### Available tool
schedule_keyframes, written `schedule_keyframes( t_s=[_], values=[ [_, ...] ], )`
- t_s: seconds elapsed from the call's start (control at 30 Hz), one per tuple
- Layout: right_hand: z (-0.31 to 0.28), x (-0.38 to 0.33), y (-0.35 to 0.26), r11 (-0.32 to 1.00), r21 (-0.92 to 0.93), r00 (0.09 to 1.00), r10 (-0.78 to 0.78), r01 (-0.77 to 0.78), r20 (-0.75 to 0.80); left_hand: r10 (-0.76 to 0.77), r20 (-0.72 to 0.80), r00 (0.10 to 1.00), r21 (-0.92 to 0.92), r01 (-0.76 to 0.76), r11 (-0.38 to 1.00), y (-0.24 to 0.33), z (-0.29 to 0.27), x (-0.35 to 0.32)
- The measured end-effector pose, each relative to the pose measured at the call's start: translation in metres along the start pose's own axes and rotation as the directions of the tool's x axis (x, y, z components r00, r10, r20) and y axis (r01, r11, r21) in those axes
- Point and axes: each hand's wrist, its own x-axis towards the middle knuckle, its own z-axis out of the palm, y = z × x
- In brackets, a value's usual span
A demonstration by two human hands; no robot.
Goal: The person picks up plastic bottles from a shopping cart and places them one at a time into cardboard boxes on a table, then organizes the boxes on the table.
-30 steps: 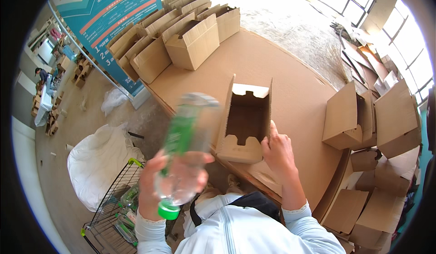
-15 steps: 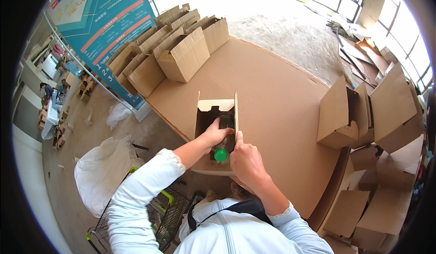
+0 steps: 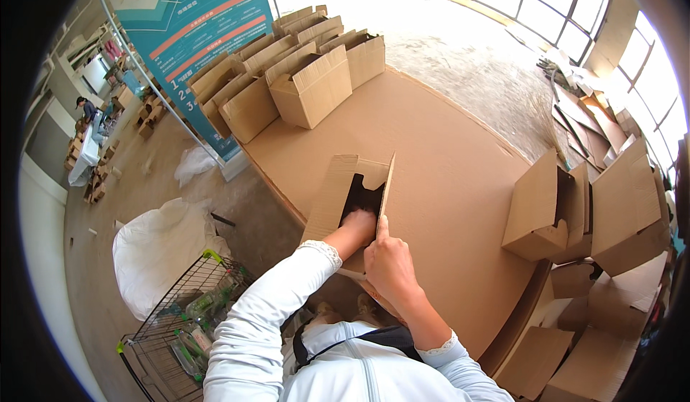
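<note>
A cardboard box [image 3: 330,195] with an open top stands tilted near the front of the cardboard-covered table [image 3: 453,208]. My left hand [image 3: 359,225] reaches down into its dark opening, so the fingers and whatever they touch are hidden. On the box's right side, my right hand [image 3: 390,264] is closed on the raised flap, its index finger stretched up along the cardboard. No bottle shows inside the box from here.
Several opened boxes [image 3: 313,89] crowd the table's far left, with more boxes [image 3: 535,204] at its right edge. To the left stands a wire cart [image 3: 162,330] holding bottles, beside a white cloth-covered bundle [image 3: 162,254]. A blue banner [image 3: 194,49] rises behind.
The left hand has gone deeper into the box, and the green-capped bottle it was holding has dropped out of sight. The box now leans. More of the cart shows.
</note>
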Motion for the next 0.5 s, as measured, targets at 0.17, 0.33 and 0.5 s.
schedule_keyframes(
  t_s=[0.17, 0.33, 0.5],
  values=[
    [-0.007, 0.002, 0.011, 1.0, 0.009, 0.999, -0.026, 0.026, 0.031, 0.089, -0.126, 0.988, 0.276, -0.051, 0.96, 0.04, -0.09, -0.074],
    [-0.022, -0.018, 0.051, 0.979, 0.199, 0.965, -0.02, -0.033, 0.261, 0.219, -0.734, 0.643, -0.168, -0.485, 0.858, 0.017, -0.142, -0.183],
    [0.013, -0.018, 0.076, 0.984, 0.124, 0.886, 0.054, -0.125, 0.46, -0.125, -0.422, 0.898, -0.554, -0.147, 0.819, -0.092, -0.027, -0.2]
  ],
)
